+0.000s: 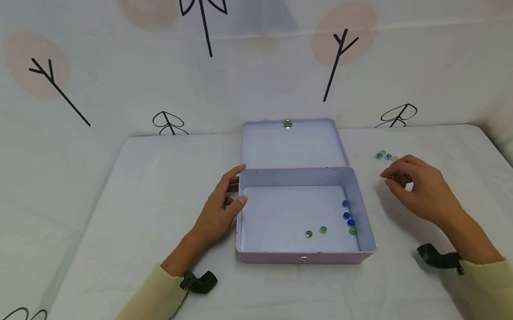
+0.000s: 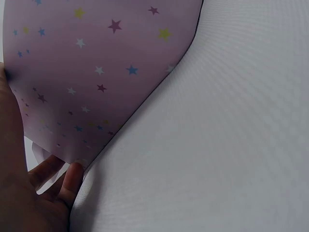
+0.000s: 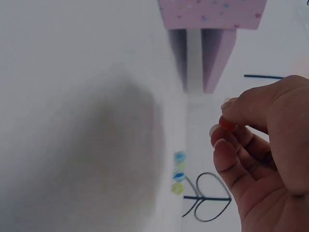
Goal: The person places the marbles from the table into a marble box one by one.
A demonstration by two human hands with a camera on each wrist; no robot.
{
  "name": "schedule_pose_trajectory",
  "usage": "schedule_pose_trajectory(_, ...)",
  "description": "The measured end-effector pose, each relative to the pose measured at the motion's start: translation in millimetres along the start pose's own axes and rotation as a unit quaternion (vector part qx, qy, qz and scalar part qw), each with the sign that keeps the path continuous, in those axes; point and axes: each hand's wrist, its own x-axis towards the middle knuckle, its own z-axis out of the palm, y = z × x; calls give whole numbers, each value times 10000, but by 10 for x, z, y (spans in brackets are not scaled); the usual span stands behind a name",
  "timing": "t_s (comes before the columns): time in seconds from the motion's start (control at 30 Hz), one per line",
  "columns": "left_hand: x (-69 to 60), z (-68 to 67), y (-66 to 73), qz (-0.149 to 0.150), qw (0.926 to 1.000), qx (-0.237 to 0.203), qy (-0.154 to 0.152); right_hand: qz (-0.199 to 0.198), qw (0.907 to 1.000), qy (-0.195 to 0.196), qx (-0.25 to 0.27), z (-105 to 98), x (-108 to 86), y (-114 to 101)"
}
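Note:
A lilac tin box (image 1: 306, 262) stands with its lid folded back, its outside printed with small stars in the left wrist view. Several blue and green marbles (image 1: 323, 229) lie inside, mostly along its right wall. My left hand (image 1: 216, 208) grips the box's left side near the back corner, thumb over the rim and fingers outside. To the right of the box, my right hand (image 1: 418, 190) is raised above the cloth. Its thumb and forefinger pinch a small orange-red marble (image 3: 228, 123), mostly covered by the fingertips. Just beyond lie several blue and yellow-green marbles (image 1: 388, 156).
The upright lid (image 1: 291, 144) with its metal clasp (image 1: 287, 123) is at the back of the box. A white cloth (image 1: 144, 196) covers the table, and a patterned sheet (image 1: 269, 72) hangs behind its far edge.

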Motion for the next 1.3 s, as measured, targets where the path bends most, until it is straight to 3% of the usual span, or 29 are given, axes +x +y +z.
schedule_pose_trajectory(0.37,13,9,-3,-1,10000,37,-4,-686,9961,448,323,-63,4,-330)
schedule_pose_trajectory(0.73,0,-3,18,6,10000,70,-5,-1158,9899,298,760,-34,-60,-639)
schedule_pose_trajectory(1.0,-13,-3,9,0,10000,63,26,-1299,9877,146,852,31,-63,-687)
schedule_pose_trajectory(1.3,-7,17,-7,-7,10000,51,10,-1273,9884,393,732,-14,-53,-613)
